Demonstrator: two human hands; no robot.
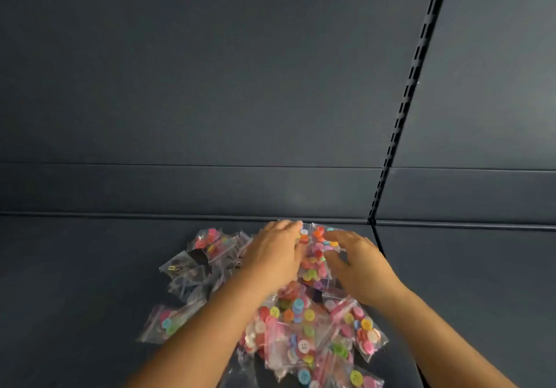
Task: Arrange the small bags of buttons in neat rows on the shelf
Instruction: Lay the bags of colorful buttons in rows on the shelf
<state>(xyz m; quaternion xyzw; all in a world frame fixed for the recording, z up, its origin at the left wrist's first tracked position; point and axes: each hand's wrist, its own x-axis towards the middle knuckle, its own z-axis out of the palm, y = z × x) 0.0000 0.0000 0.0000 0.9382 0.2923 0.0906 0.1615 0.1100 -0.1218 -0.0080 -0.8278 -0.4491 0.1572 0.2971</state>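
Sorting so far: hardly begun, by my judgement. I see no finished row anywhere on the shelf (pixel 90 267); nearly all the bags (pixel 304 336) lie heaped together.

Heap: it sits on the shelf's middle, running from just short of the back edge toward the front edge, with bags overlapping and lying at all angles.

Bag in hand (pixel 316 255): a clear bag of mixed-colour buttons lies between my two hands at the back end of the heap, close to the shelf's back edge. Its long axis runs back to front, roughly square to the back edge. I cannot tell which end carries the zip.

Left hand (pixel 275 255): fingers fairly straight and spread, lying along the bag's left side, fingertips reaching toward the back edge. I cannot tell whether it rests on the bag or on those beside it.

Right hand (pixel 358 263): fingers loosely bent, against the bag's right side; whether the thumb pinches it is hidden.

Other bags: a few with dark contents lie on the heap's left side; one with pink and blue buttons lies slightly apart, toward the front-left, tilted off square.

Seam (pixel 379 248): a dark joint between shelf sections runs front to back, just right of my right hand.

Left to do: almost everything, I judge. Each bag must be drawn from the heap, turned one way and set in lines along the back edge.
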